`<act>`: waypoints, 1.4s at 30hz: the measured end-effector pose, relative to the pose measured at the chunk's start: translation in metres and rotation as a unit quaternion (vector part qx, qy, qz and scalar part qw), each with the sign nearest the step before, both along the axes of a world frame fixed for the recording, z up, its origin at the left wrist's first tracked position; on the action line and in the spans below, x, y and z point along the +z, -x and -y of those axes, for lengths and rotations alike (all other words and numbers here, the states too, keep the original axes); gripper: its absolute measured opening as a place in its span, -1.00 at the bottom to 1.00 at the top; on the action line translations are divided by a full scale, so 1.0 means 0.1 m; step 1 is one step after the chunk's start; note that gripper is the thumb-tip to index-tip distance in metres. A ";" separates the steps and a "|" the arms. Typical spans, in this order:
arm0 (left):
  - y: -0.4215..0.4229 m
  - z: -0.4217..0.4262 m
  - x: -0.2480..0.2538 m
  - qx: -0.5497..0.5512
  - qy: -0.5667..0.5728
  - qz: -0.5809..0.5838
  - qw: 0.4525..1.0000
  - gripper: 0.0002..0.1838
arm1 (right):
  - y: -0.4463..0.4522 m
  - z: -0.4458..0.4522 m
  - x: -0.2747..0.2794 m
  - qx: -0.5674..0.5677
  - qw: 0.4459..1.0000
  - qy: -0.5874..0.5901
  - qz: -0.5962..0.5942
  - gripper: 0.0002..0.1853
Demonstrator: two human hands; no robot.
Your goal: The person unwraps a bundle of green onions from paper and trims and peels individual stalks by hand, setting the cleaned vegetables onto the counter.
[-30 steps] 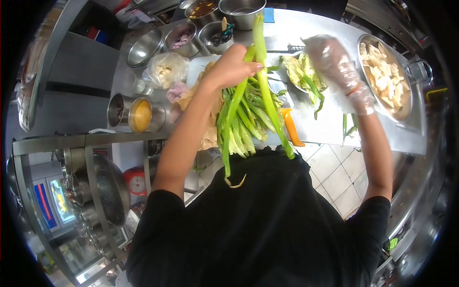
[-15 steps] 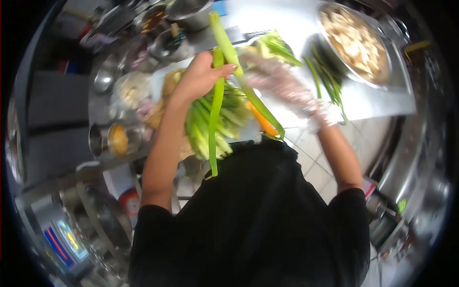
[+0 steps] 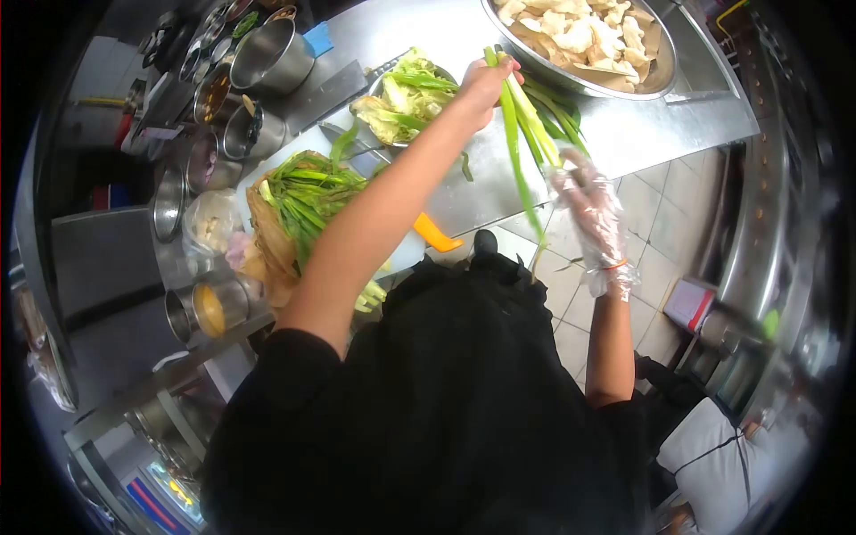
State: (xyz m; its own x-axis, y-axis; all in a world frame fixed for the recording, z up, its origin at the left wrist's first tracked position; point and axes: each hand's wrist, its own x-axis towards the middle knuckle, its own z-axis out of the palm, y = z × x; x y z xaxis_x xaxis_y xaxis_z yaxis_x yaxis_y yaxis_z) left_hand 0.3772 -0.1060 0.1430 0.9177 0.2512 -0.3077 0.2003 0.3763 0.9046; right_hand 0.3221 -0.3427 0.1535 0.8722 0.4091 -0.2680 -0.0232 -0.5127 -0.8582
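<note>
Left grip [image 3: 486, 87] closed round upper ends of scallions [image 3: 526, 125]; long axis slants from it toward near edge of desk [image 3: 660, 134]. Right grip [image 3: 595, 214], gloved, fingers loosely curled, nearer lower ends; whether it holds any, can't tell.

Blk T-shirt — R glove clear plastic.

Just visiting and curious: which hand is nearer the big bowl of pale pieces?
Left. The left hand, holding green stalks, is close beside the big bowl; the gloved right hand is farther away, lower in the view.
</note>
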 end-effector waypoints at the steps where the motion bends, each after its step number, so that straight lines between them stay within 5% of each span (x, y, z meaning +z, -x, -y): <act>1: -0.19 0.05 -0.17 0.029 -0.021 -0.054 0.998 -0.77 | -0.12 0.12 0.09 0.011 0.999 0.031 0.015 -0.35; 3: -0.46 0.05 -0.55 0.061 -0.007 -0.084 0.995 -0.73 | -0.21 0.30 0.01 -0.096 0.976 0.132 0.143 -0.36; 5: -0.54 0.01 -0.73 -0.006 -0.079 -0.187 0.979 -0.56 | -0.30 0.55 -0.14 -0.148 0.949 0.104 0.257 -0.37; 8: -0.04 0.18 -0.34 0.001 -0.219 -0.115 0.969 -0.17 | -0.20 0.70 0.08 -0.160 0.955 0.111 0.223 -0.42; 12: 1.29 0.08 -0.24 -0.154 -0.132 0.167 0.965 -0.54 | -0.01 0.68 -0.17 -0.100 0.965 0.099 0.220 -0.50; 13: 1.69 0.04 -0.06 -0.188 -0.094 0.106 0.972 -0.57 | 0.09 0.52 -0.20 -0.088 0.969 0.078 0.216 -0.52; 15: 2.35 -0.03 0.07 -0.155 -0.033 0.032 0.987 -0.62 | 0.24 0.16 -0.27 -0.033 0.983 0.020 0.178 -0.62; 17: 2.93 -0.11 0.13 -0.060 -0.128 -0.006 0.990 -0.70 | 0.47 -0.31 -0.16 0.052 0.981 -0.109 0.150 -0.68; 19: 3.40 -0.25 0.04 0.091 -0.141 -0.017 0.986 -0.80 | 0.60 -0.81 0.01 0.245 0.941 0.036 0.231 -0.76; 20: 3.60 -0.34 0.04 0.155 -0.210 -0.060 0.964 -0.84 | 0.79 -1.06 0.18 0.292 0.910 0.009 0.294 -0.81; 23: 4.15 -0.53 -0.14 0.315 -0.360 -0.184 0.858 -0.90 | 1.09 -1.67 0.31 0.471 0.854 -0.041 0.214 -0.85; 26: 4.44 -0.55 -0.17 0.328 -0.412 -0.228 0.819 -0.87 | 1.41 -2.13 0.10 0.579 0.779 0.005 0.239 -0.82; 28: 4.54 -0.54 -0.23 0.307 -0.433 -0.218 0.819 -0.79 | 1.64 -2.34 -0.05 0.607 0.727 0.184 0.264 -0.75; 30: 4.54 -0.46 -0.23 0.321 -0.432 -0.175 0.825 -0.77 | 1.65 -2.33 -0.30 0.619 0.710 0.152 0.300 -0.72; 32: 4.51 -0.45 -0.14 0.330 -0.440 -0.120 0.827 -0.70 | 1.75 -2.37 0.07 0.617 0.691 0.112 0.360 -0.68; 33: 4.46 -0.48 -0.07 0.335 -0.434 -0.120 0.828 -0.70 | 1.64 -2.38 -0.02 0.580 0.716 0.108 0.373 -0.71; 35: 4.28 -0.53 0.07 0.313 -0.469 -0.073 0.823 -0.66 | 1.56 -2.51 0.49 0.529 0.824 0.177 0.095 -0.74; 36: 4.15 -0.59 0.11 0.314 -0.468 -0.065 0.824 -0.66 | 1.49 -2.50 0.57 0.525 0.826 0.180 0.101 -0.74; 38: 3.88 -0.70 0.19 0.255 -0.559 0.049 0.787 -0.60 | 1.34 -2.44 0.70 0.476 0.874 0.077 -0.056 -0.73; 41: 3.59 -0.92 0.33 0.216 -0.619 0.123 0.745 -0.58 | 1.37 -2.46 1.01 0.426 0.892 0.074 -0.133 -0.74; 42: 3.53 -1.08 0.41 0.209 -0.658 0.135 0.710 -0.59 | 1.54 -2.38 1.07 0.286 0.949 -0.058 -0.118 -0.76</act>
